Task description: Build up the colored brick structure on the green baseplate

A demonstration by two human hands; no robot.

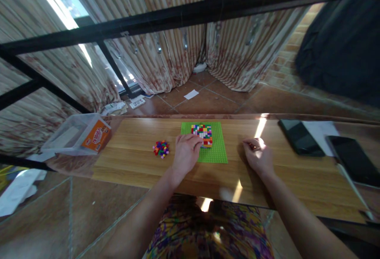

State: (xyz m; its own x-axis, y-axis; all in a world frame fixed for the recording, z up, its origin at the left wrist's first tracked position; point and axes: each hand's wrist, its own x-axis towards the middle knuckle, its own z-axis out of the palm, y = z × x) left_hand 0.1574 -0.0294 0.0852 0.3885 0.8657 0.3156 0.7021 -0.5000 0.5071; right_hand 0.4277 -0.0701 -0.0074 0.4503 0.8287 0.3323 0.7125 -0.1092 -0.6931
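Note:
A green baseplate (215, 154) lies on the wooden table (133, 164), with a block of small multicoloured bricks (202, 133) built on its far part. My left hand (185, 153) rests on the plate's left edge, fingers curled against the near side of the brick block. A small pile of loose coloured bricks (161, 148) sits left of that hand. My right hand (258, 157) is on the table right of the plate, fingers pinched on something small that I cannot make out.
A clear plastic box with an orange label (80, 134) stands at the table's left end. Two dark tablets (299, 137) (353, 158) and a white sheet (322, 130) lie at the right. Black metal bars (190, 13) cross overhead; curtains hang behind.

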